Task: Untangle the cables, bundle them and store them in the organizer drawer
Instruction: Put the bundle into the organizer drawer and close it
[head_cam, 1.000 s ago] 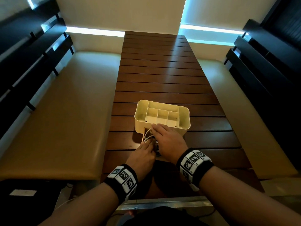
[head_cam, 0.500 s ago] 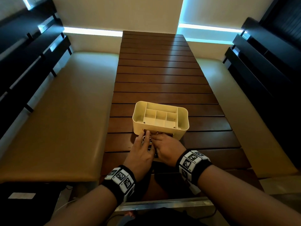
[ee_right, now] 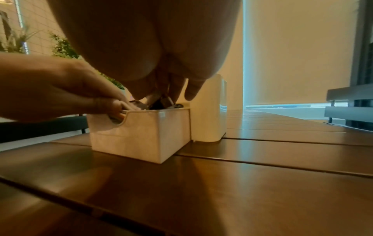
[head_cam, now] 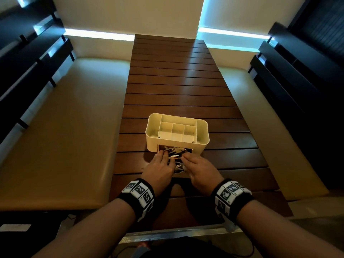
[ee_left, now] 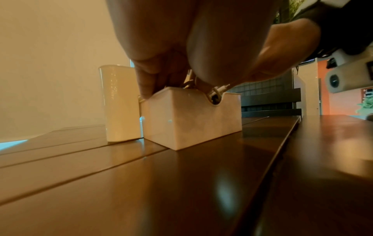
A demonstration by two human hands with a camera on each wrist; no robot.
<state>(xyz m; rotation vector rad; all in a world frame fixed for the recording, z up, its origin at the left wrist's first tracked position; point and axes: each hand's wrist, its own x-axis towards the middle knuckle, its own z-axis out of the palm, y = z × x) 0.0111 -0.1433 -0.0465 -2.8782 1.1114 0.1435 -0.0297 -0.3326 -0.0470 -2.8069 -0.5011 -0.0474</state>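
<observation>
A cream organizer (head_cam: 176,131) is seen standing on the slatted wooden table (head_cam: 176,86), toward its near end and midway between the side edges. Its drawer (ee_left: 191,121) is pulled out toward the near edge, resting on the tabletop, and is filled with white cables (head_cam: 176,152) and some dark ones. The left hand (head_cam: 160,168) is laid over the drawer's left side, fingers bent downward and pressed onto the cables at the rim; nothing is seen to be pinched. The right hand (head_cam: 201,170) is placed over the drawer's right side, fingertips dipped in among the cables; whether a cable is gripped there cannot be told. A white plug (head_cam: 174,156) is seen lying between the two hands.
</observation>
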